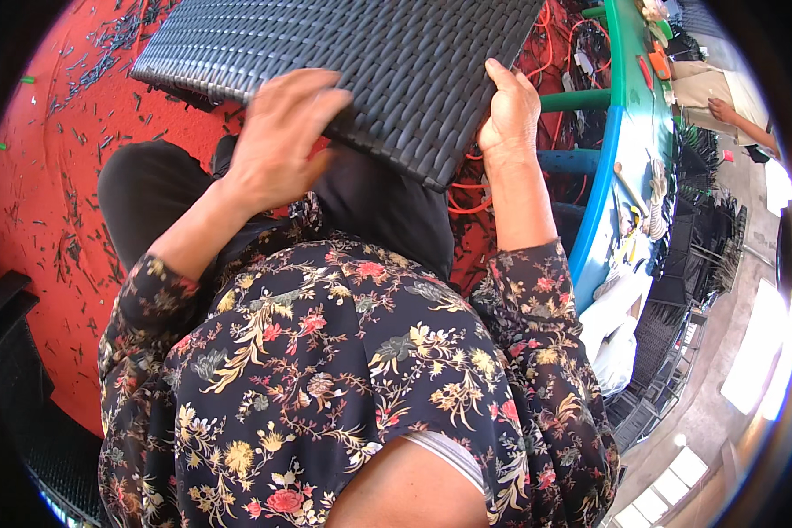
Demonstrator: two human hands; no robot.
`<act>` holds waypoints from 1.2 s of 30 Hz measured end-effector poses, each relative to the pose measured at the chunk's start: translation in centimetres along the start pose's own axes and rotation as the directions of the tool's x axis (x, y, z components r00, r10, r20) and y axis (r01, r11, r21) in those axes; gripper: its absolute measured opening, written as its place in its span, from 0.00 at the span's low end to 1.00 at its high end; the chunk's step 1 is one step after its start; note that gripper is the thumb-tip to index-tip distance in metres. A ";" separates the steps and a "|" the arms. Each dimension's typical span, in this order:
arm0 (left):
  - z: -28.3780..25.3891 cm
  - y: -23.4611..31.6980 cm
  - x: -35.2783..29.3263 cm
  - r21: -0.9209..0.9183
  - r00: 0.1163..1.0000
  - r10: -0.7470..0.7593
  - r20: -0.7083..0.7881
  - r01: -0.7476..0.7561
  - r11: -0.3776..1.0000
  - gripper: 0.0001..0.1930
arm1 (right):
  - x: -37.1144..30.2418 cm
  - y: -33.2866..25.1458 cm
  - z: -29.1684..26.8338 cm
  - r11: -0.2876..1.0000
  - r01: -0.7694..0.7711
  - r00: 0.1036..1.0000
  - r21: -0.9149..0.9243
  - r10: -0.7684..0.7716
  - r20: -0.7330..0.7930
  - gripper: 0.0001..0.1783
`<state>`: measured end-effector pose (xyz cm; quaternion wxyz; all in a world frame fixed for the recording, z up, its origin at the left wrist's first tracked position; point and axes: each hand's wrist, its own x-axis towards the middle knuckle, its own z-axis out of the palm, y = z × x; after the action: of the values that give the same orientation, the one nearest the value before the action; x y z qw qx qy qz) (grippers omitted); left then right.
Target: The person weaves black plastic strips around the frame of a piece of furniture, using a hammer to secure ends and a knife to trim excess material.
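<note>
A black woven wicker panel [361,66] lies tilted across my knees, its near edge facing me. My right hand [510,110] grips the panel's right edge, thumb on top and the other fingers hidden beneath. Over the near left edge is my left hand [282,132], its fingers stretched and apart, slightly smeared by motion. Nothing shows in that hand; whether it touches the weave I cannot tell.
Black offcuts are strewn over the red floor covering [40,255] at left. To the right stands a blue and green table [620,150] bearing tools, gloves and a white bag [614,348]. Red hoses [471,207] run below. Another person [713,92] stands at far right.
</note>
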<state>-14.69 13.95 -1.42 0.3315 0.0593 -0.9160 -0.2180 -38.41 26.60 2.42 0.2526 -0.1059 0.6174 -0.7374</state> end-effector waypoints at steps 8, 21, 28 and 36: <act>-0.1 -13.5 -2.1 -0.796 -0.187 -0.981 0.046 0.587 -0.149 0.32 | -0.7 0.8 -0.3 0.998 0.019 0.991 -0.053 -0.026 -0.130 0.12; -1.9 -18.8 0.8 -0.958 0.073 -0.963 0.258 0.151 -0.245 0.14 | 2.3 -0.6 0.5 0.861 0.080 0.985 -0.503 -0.144 -0.090 0.14; -16.2 -18.9 8.2 -0.845 0.297 -0.955 -0.023 0.505 0.177 0.18 | -0.1 -1.7 5.2 0.932 -0.312 0.949 0.184 0.313 0.020 0.17; -22.9 -25.0 5.1 -0.783 0.228 -0.950 -0.214 0.542 0.306 0.15 | -5.1 3.8 8.6 0.482 -0.752 0.657 0.449 0.597 0.461 0.11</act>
<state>-5.00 -18.01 6.32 0.4686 0.4929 -0.4565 -0.5736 -29.13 21.38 1.45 0.6160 0.1453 0.3013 -0.7132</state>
